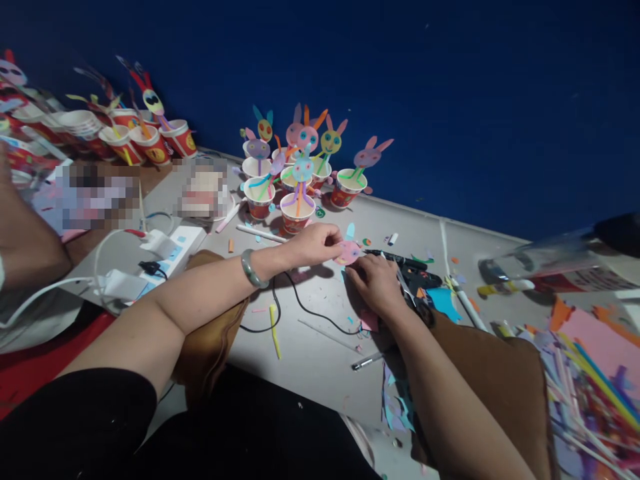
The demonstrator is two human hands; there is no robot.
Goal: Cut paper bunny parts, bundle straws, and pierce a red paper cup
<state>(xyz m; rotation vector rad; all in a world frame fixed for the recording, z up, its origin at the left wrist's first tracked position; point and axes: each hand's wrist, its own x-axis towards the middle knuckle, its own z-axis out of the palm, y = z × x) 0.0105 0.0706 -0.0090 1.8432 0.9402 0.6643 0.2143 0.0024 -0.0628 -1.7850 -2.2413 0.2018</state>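
My left hand (320, 241), with a bangle on its wrist, pinches the edge of a small pink paper rabbit face (349, 253) with a light blue ear standing up. Close on the other side, my right hand (379, 281) rests low over the table with its fingers bent at the face's lower right edge. What those fingers hold, if anything, is hidden. Black pens (400, 259) lie just beyond the right hand. Behind my hands stand several printed paper cups (297, 215) with paper rabbit heads on coloured stems.
A white power strip (175, 250) with plugs lies left, near another person's arm (30, 220). More cups (150, 145) stand at the back left. At right are a clear bottle (540, 260), a white marker (470, 303) and a heap of coloured straws (585, 407). Paper scraps dot the table.
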